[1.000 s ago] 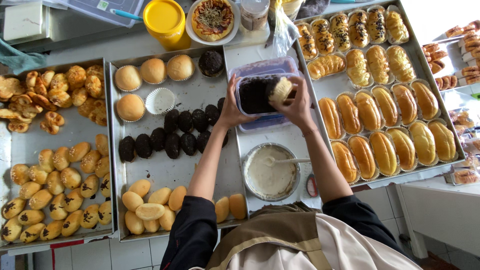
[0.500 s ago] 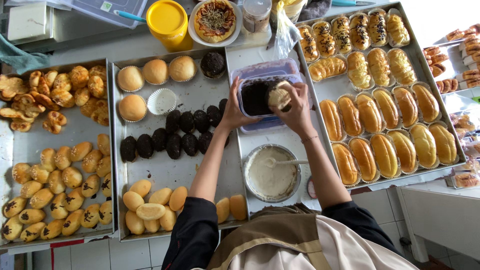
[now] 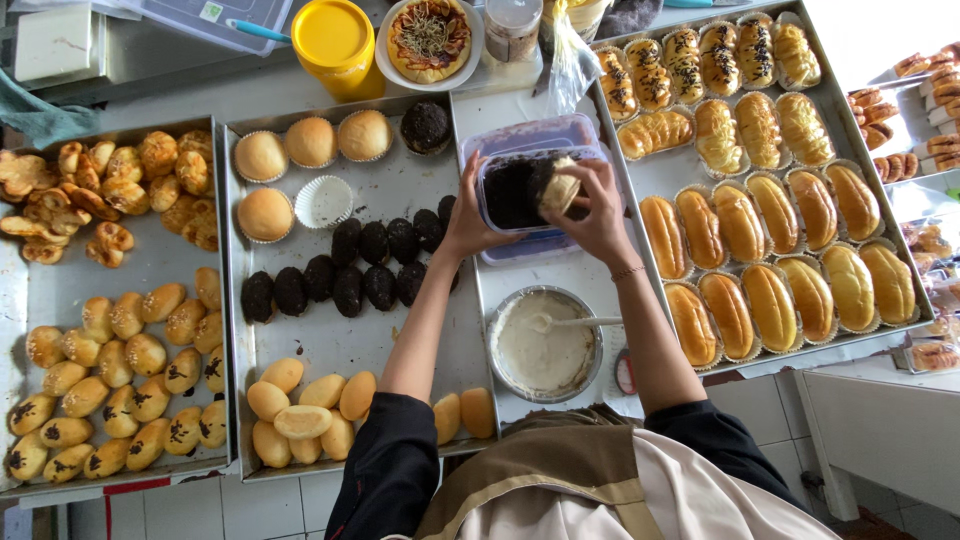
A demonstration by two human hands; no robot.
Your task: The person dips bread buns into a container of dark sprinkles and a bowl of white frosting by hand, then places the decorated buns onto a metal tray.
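Note:
My right hand (image 3: 596, 210) holds a small pale bun (image 3: 558, 190) and presses it into dark crumbs inside a clear plastic tub (image 3: 530, 186). My left hand (image 3: 468, 218) grips the tub's left side and steadies it. The tub rests on its purple-tinted lid (image 3: 527, 246). Just below stands a round metal bowl of white cream (image 3: 543, 343) with a utensil lying in it. To the left, on a metal tray (image 3: 340, 340), lie dark crumb-coated buns (image 3: 350, 272) in two rows.
The same tray has plain buns (image 3: 305, 405) at the front and round buns in paper cups (image 3: 310, 145) at the back. A left tray (image 3: 110, 300) holds pastries; a right tray (image 3: 770, 200) holds long glazed rolls. A yellow-lidded jar (image 3: 335, 40) and plate stand behind.
My right hand has turned and pushed the bun slightly deeper into the dark crumbs. My left hand stays on the tub's side.

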